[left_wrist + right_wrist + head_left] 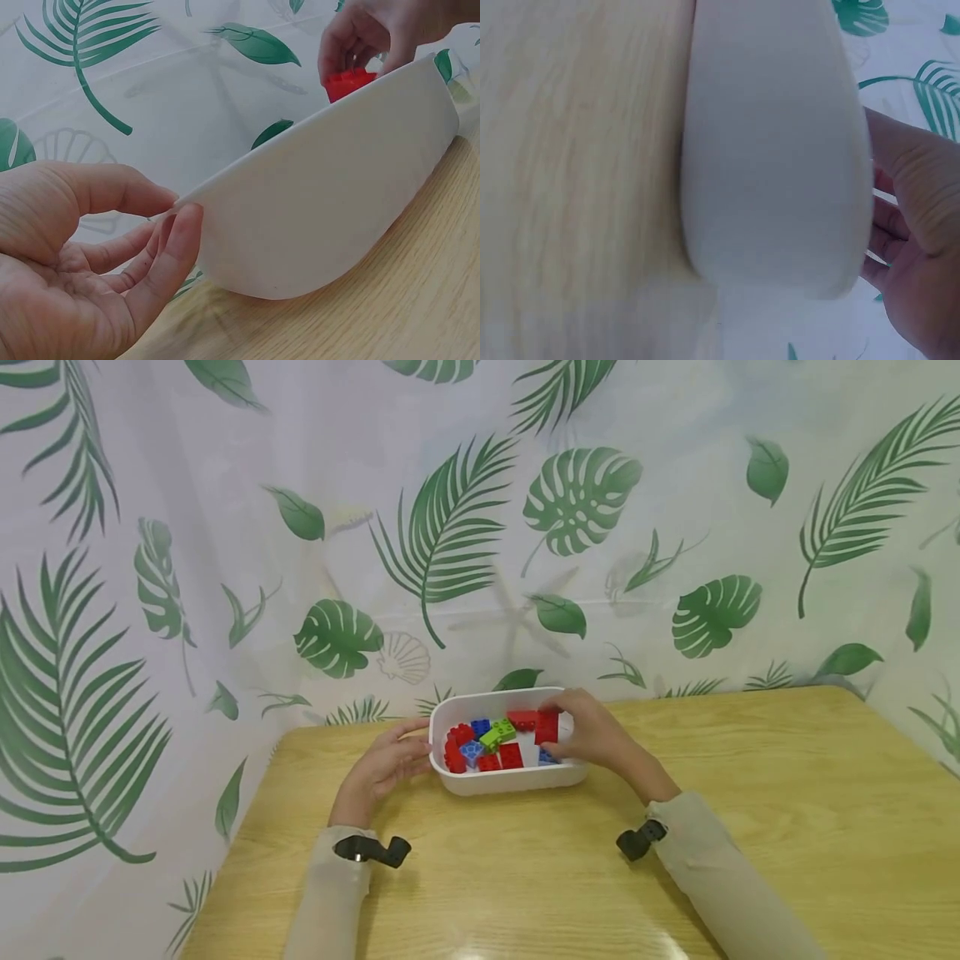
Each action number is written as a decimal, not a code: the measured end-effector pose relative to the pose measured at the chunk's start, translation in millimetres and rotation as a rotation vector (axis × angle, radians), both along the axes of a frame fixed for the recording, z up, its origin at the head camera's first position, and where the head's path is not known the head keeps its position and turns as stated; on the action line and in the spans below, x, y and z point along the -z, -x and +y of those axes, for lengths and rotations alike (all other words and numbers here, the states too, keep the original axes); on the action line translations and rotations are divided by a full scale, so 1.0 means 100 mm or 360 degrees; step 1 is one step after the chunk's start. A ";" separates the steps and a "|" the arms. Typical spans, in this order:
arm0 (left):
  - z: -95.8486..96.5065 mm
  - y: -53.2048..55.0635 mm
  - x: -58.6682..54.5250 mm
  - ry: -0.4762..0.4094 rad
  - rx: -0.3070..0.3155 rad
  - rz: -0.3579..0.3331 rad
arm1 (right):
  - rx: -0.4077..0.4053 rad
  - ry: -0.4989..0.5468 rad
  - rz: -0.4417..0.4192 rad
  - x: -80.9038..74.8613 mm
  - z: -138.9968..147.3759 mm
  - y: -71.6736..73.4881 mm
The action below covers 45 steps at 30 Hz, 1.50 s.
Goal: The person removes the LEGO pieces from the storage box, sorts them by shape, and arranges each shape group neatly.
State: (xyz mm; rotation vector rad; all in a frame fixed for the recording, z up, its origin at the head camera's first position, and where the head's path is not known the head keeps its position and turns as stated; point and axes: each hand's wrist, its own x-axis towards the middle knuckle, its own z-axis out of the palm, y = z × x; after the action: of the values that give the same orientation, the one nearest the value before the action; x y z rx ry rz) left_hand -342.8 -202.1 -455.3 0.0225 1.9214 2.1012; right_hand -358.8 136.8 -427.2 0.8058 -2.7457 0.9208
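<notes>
At tub's (517,783) edge, left fingers (127,189), roomy tabletop (502,860)

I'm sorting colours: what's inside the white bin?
Inside the white bin lie red, blue and green bricks. The right hand grips a red block over the bin's right end, partly covering that area; anything beneath the bricks is hidden.

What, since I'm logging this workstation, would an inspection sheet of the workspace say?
Surface: wood-grain table, with the white bin standing on it.
Job's things: red, blue and green bricks inside the bin.
Clutter: nothing seen.
Hands: left hand holds the bin's left end at the rim; right hand pinches a red brick at its right end.
Cables: nothing seen.
Surroundings: white leaf-print backdrop behind the table.
</notes>
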 end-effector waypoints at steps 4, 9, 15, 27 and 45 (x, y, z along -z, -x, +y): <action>0.00 -0.01 -0.01 0.0004 0.0006 0.0006 | -0.0039 0.0002 0.0095 -0.12 -0.09 -0.11; -0.02 0.00 0.00 0.0001 0.0006 -0.0001 | -0.0097 0.0035 0.0210 -0.25 -0.23 -0.27; 0.01 -0.01 -0.03 0.0004 -0.0005 -0.0011 | -0.0232 0.0040 0.0312 -0.35 -0.41 -0.52; -0.01 0.01 -0.02 0.0018 0.0036 0.0040 | -0.0503 -0.0160 0.0241 -0.19 -0.86 -0.87; -0.01 0.01 0.00 0.0006 0.0030 0.0045 | -0.0603 -0.0539 0.0041 0.11 -1.08 -0.93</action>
State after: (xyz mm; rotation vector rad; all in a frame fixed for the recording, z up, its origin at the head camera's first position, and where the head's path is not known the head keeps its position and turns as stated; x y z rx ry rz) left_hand -343.7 -203.2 -455.1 0.0695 1.9335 2.0958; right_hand -265.9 28.8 -438.2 1.4199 -2.8160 0.4866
